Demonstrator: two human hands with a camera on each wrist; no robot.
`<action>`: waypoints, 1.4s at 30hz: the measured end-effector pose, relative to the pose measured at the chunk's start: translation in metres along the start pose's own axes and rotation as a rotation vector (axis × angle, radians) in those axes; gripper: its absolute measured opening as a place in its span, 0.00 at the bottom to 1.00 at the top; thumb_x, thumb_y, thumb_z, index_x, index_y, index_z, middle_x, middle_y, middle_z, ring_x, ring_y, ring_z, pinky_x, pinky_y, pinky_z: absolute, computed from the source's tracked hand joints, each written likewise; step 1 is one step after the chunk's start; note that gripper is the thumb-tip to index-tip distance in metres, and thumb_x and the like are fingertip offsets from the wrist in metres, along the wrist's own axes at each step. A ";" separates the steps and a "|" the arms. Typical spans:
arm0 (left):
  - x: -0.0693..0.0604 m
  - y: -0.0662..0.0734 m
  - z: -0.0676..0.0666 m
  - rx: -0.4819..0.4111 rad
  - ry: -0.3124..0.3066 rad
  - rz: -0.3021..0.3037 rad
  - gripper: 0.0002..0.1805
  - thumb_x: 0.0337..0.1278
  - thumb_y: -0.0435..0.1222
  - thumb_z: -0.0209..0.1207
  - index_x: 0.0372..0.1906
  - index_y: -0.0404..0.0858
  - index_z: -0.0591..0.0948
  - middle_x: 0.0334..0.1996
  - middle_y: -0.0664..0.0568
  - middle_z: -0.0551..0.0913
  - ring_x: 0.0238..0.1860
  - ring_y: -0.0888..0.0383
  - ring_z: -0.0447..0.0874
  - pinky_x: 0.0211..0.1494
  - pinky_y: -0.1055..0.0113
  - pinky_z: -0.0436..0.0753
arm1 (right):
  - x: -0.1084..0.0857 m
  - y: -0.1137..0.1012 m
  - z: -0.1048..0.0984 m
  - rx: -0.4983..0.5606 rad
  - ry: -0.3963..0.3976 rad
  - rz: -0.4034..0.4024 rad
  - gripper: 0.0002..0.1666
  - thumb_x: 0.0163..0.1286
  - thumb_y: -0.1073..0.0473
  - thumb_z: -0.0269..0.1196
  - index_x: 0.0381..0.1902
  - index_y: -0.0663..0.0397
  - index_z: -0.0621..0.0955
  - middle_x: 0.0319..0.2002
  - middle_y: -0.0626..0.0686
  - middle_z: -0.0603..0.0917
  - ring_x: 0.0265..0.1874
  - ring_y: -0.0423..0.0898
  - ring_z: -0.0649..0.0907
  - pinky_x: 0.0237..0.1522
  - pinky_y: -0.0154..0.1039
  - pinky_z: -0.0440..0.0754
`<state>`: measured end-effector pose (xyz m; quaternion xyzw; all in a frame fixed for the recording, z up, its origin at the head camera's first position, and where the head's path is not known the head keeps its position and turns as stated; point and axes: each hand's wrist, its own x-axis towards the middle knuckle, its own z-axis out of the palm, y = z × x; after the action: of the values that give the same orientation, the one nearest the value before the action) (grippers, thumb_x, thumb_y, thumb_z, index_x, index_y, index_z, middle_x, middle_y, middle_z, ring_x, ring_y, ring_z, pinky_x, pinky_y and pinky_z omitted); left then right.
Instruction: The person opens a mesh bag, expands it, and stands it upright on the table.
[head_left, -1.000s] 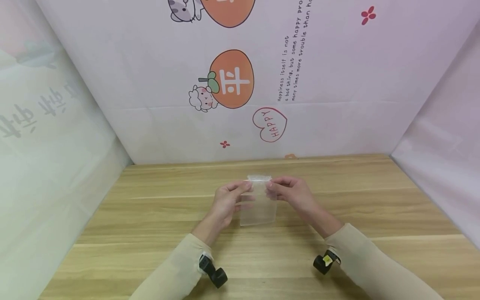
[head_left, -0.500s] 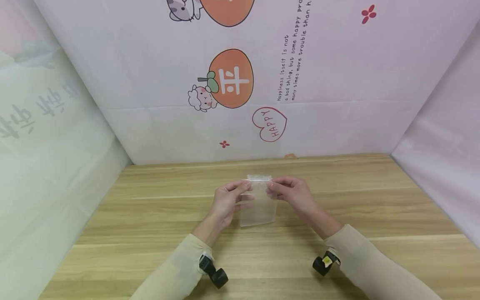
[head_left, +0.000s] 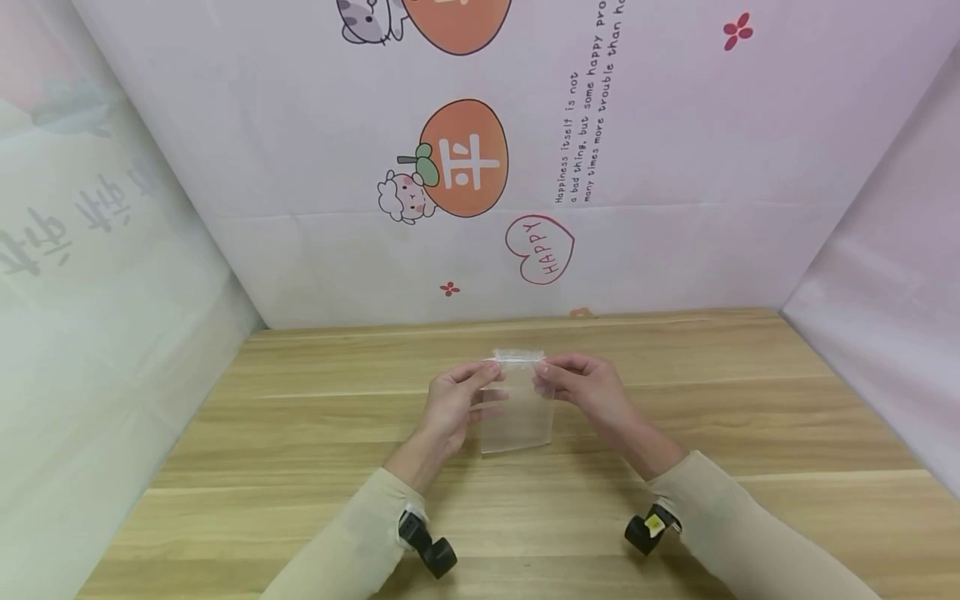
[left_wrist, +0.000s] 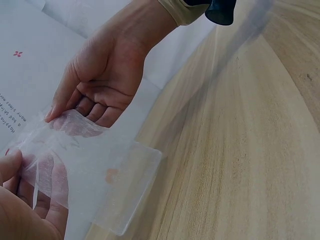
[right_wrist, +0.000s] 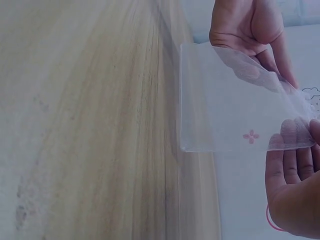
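A sheer white drawstring pouch hangs above the table between both hands, its gathered top up and its flat body down. My left hand pinches the left side of the gathered neck between thumb and fingers. On the opposite side, my right hand pinches the neck the same way. Several fingertips of both hands show through the see-through cloth. In the left wrist view, a thin white ribbon runs down by the left fingers. Through the pouch in the right wrist view, the backdrop shows and no contents are visible.
A wood-grain table spreads beneath the hands. Behind it rises a white printed cloth with orange fruit drawings and lettering. Pale cloth walls close in the left and right sides. A black wrist camera sits on the left sleeve.
The pouch's lower edge has shifted very slightly. Both hands keep their places and their hold on the neck.
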<state>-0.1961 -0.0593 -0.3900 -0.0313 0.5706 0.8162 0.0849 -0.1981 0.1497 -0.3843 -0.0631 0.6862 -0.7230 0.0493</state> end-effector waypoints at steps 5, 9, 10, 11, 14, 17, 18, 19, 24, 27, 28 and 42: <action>-0.001 -0.001 0.001 -0.001 0.012 0.001 0.11 0.63 0.37 0.67 0.46 0.35 0.87 0.37 0.50 0.88 0.33 0.55 0.89 0.42 0.56 0.88 | -0.001 0.000 0.001 0.023 0.014 0.015 0.15 0.71 0.61 0.66 0.48 0.69 0.82 0.37 0.54 0.88 0.38 0.46 0.87 0.48 0.42 0.86; -0.001 -0.001 0.002 -0.009 0.021 0.000 0.11 0.62 0.37 0.68 0.45 0.36 0.87 0.38 0.49 0.88 0.33 0.55 0.89 0.41 0.57 0.88 | -0.002 -0.001 0.002 0.046 0.028 0.016 0.13 0.71 0.61 0.66 0.47 0.68 0.83 0.37 0.53 0.88 0.37 0.45 0.87 0.48 0.42 0.86; -0.001 -0.001 0.002 -0.011 0.023 0.000 0.10 0.62 0.37 0.68 0.45 0.36 0.87 0.38 0.49 0.88 0.33 0.55 0.89 0.41 0.57 0.88 | -0.002 -0.001 0.002 0.048 0.030 0.014 0.13 0.71 0.61 0.66 0.46 0.67 0.83 0.37 0.53 0.88 0.37 0.45 0.87 0.47 0.42 0.86; -0.001 -0.001 0.002 -0.013 0.024 0.002 0.11 0.62 0.37 0.68 0.46 0.36 0.87 0.39 0.48 0.88 0.33 0.55 0.89 0.41 0.58 0.88 | -0.002 -0.001 0.002 0.051 0.032 0.013 0.13 0.71 0.61 0.66 0.46 0.67 0.83 0.37 0.53 0.88 0.38 0.46 0.87 0.48 0.42 0.86; -0.001 -0.001 0.003 -0.014 0.030 -0.005 0.11 0.63 0.36 0.67 0.47 0.36 0.87 0.43 0.43 0.88 0.33 0.55 0.89 0.43 0.56 0.88 | -0.002 0.000 0.002 0.062 0.037 0.014 0.12 0.71 0.61 0.66 0.46 0.67 0.83 0.37 0.52 0.88 0.38 0.45 0.87 0.48 0.41 0.85; -0.001 -0.001 0.003 -0.020 0.034 -0.010 0.11 0.63 0.36 0.67 0.47 0.36 0.87 0.46 0.41 0.87 0.34 0.56 0.89 0.44 0.55 0.88 | -0.002 0.000 0.002 0.081 0.043 0.016 0.10 0.72 0.62 0.65 0.44 0.65 0.84 0.36 0.52 0.88 0.37 0.45 0.87 0.48 0.41 0.85; -0.001 -0.001 0.003 -0.023 0.037 -0.014 0.10 0.63 0.36 0.67 0.46 0.37 0.87 0.46 0.41 0.87 0.34 0.56 0.89 0.44 0.55 0.88 | -0.003 0.000 0.003 0.088 0.045 0.016 0.09 0.72 0.62 0.65 0.43 0.64 0.84 0.36 0.52 0.88 0.37 0.45 0.87 0.48 0.41 0.85; -0.001 -0.001 0.003 -0.027 0.038 -0.016 0.09 0.63 0.36 0.67 0.45 0.37 0.87 0.46 0.41 0.87 0.33 0.56 0.89 0.44 0.55 0.88 | -0.003 0.000 0.003 0.095 0.047 0.016 0.08 0.72 0.63 0.65 0.43 0.63 0.84 0.35 0.52 0.88 0.37 0.45 0.87 0.48 0.41 0.85; 0.000 -0.002 0.004 -0.048 0.050 -0.019 0.07 0.64 0.35 0.66 0.44 0.38 0.87 0.40 0.49 0.88 0.33 0.57 0.88 0.39 0.61 0.88 | -0.003 0.000 0.004 0.109 0.063 0.014 0.07 0.72 0.63 0.65 0.42 0.63 0.84 0.35 0.51 0.87 0.36 0.44 0.87 0.48 0.40 0.85; 0.000 -0.003 0.004 -0.062 0.052 -0.012 0.07 0.64 0.35 0.66 0.45 0.38 0.87 0.41 0.49 0.88 0.33 0.57 0.88 0.39 0.61 0.88 | -0.004 -0.001 0.006 0.123 0.073 0.015 0.08 0.72 0.63 0.65 0.43 0.64 0.84 0.35 0.51 0.87 0.37 0.43 0.87 0.49 0.39 0.85; 0.000 -0.003 0.004 -0.066 0.052 -0.009 0.08 0.64 0.35 0.65 0.45 0.38 0.87 0.41 0.49 0.88 0.33 0.57 0.88 0.39 0.61 0.88 | -0.004 -0.001 0.007 0.131 0.078 0.018 0.08 0.72 0.63 0.65 0.43 0.64 0.84 0.35 0.51 0.87 0.37 0.43 0.87 0.49 0.39 0.85; 0.001 -0.005 0.004 -0.118 0.034 0.025 0.03 0.64 0.34 0.66 0.39 0.40 0.88 0.40 0.50 0.88 0.32 0.58 0.88 0.40 0.60 0.88 | -0.005 -0.001 0.009 0.133 0.078 0.041 0.19 0.74 0.61 0.63 0.53 0.74 0.79 0.38 0.51 0.87 0.40 0.43 0.86 0.51 0.39 0.84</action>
<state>-0.1963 -0.0542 -0.3932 -0.0429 0.5233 0.8487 0.0630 -0.1919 0.1418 -0.3831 -0.0175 0.6392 -0.7677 0.0414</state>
